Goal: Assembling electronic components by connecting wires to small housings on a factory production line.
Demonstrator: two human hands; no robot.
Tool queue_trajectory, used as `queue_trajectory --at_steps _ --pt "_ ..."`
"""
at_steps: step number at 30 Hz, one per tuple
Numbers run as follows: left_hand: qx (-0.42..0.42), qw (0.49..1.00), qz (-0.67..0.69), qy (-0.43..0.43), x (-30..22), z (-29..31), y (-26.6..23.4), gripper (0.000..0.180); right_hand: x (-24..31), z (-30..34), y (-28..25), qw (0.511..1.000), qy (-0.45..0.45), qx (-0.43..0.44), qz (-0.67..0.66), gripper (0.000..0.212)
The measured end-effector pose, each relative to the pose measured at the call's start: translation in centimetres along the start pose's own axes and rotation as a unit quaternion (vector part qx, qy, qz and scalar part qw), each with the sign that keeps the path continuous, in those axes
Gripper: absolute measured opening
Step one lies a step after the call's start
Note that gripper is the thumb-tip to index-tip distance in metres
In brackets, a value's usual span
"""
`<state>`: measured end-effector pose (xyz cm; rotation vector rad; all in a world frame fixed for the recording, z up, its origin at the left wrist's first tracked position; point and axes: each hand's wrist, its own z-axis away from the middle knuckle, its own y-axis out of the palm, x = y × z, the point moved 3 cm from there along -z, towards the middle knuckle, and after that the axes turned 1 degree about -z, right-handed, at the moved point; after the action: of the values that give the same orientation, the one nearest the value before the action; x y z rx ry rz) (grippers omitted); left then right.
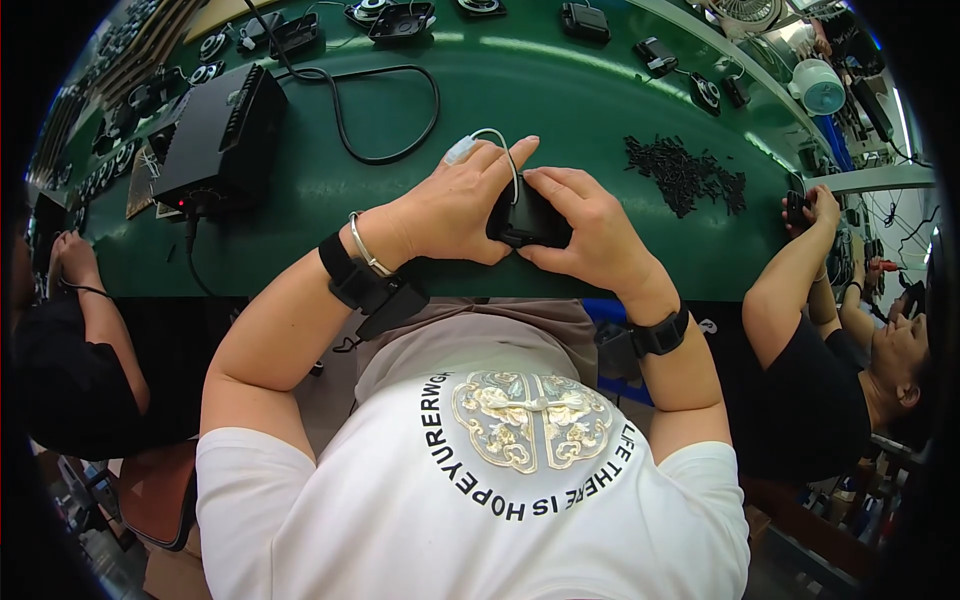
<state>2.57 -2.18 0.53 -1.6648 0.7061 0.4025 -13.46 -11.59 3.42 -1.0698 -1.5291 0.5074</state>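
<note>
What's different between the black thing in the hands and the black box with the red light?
The black case is small; the black box is much bigger.
The left hand and right hand hold the case, while the box rests on the green table.
A pale cable runs over the case; a black cord leaves the box.
Both are black.

The left hand (455, 208) and right hand (598, 228) hold a black box (537, 216) between them over a green table (530, 95). A pale wire (514, 170) arches over the left hand. Black bits (686, 174) lie heaped to the right; a black machine (222, 135) with a red light (182, 203) stands left.
</note>
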Motion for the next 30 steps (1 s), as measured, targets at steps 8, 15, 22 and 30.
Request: queue_trajectory --at_steps 8,15,22,30 --pt "-0.049 0.999 0.003 -0.015 -0.6 1.1 -1.1 0.074 0.2 0.6 0.3 0.999 -0.005 -0.019 0.051 0.073" --pt "-0.159 0.981 -0.108 -0.003 -4.7 3.8 0.5 0.042 2.6 1.7 2.6 0.986 0.04 -0.078 0.144 0.077" --pt "-0.153 0.97 -0.192 0.0 -5.8 4.4 0.4 0.05 1.2 3.6 -0.9 0.993 0.062 -0.098 0.004 0.056" --pt "-0.153 0.98 -0.127 -0.03 -5.1 4.9 1.2 0.062 -9.8 4.3 -5.5 0.947 0.224 -0.211 0.09 0.022"
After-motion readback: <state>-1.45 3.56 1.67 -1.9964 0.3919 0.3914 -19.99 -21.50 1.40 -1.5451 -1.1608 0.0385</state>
